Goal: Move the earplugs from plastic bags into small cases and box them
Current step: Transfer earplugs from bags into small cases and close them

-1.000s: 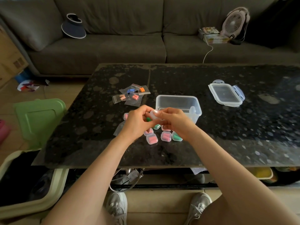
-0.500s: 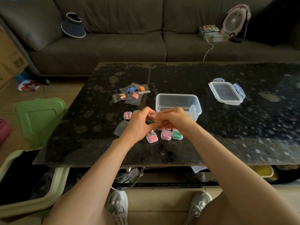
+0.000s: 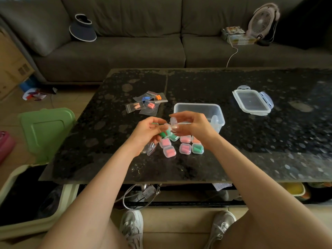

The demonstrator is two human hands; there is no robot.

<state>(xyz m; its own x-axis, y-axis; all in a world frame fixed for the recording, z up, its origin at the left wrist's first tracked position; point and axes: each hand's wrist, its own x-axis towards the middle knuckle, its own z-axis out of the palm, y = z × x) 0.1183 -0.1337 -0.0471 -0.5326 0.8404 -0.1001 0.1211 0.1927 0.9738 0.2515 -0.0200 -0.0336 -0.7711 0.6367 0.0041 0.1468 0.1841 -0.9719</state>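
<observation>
Left hand (image 3: 145,133): we pinch a green earplug (image 3: 163,134); an empty bag (image 3: 149,150) shows under it.
Right hand (image 3: 194,128): we pinch a clear case (image 3: 173,123), just beside the earplug.
Filled cases (image 3: 169,151): on the table (image 3: 251,150), under our hands.
Bags (image 3: 149,103): behind our left hand.
Box (image 3: 197,105): behind our hands; lid (image 3: 252,100) well apart, right.

Green earplug (image 3: 163,134) beside small clear case (image 3: 173,123)

Pink and green cases (image 3: 185,148) on black, grey-speckled table (image 3: 269,141)
</observation>
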